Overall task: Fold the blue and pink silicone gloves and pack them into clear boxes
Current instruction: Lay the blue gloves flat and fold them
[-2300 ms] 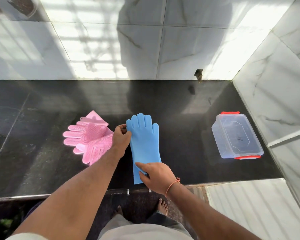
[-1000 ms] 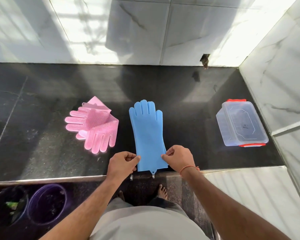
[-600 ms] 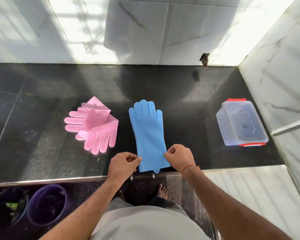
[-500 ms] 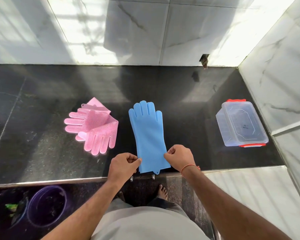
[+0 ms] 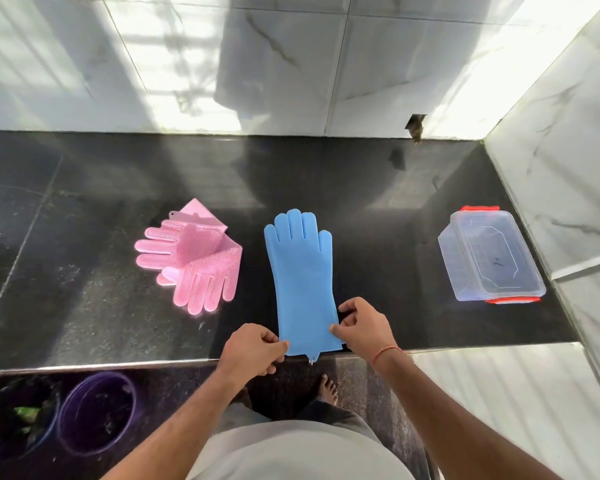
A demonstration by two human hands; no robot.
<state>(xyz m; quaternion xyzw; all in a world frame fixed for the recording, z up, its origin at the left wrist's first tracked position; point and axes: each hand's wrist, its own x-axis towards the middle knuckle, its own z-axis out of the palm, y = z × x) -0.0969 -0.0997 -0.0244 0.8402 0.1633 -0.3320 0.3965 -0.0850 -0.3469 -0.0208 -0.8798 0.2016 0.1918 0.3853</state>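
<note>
We find the blue glove [image 5: 300,282] flat on the table [image 5: 84,306], cuff at the front edge, each cuff corner pinched by left hand [image 5: 253,349] and right hand [image 5: 364,327]; slick silicone risks springing open when folded.

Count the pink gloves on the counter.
2: both in one overlapping pile left of the blue glove, one pink glove nearer, the other behind. More underneath cannot be excluded.

Count: 1 blue glove [image 5: 300,275] centre, 2 pink gloves [image 5: 194,258] left of centre, 1 clear box [image 5: 489,254] right, 2 hands lower centre, 1 purple bucket [image 5: 96,410] lower left.
</note>
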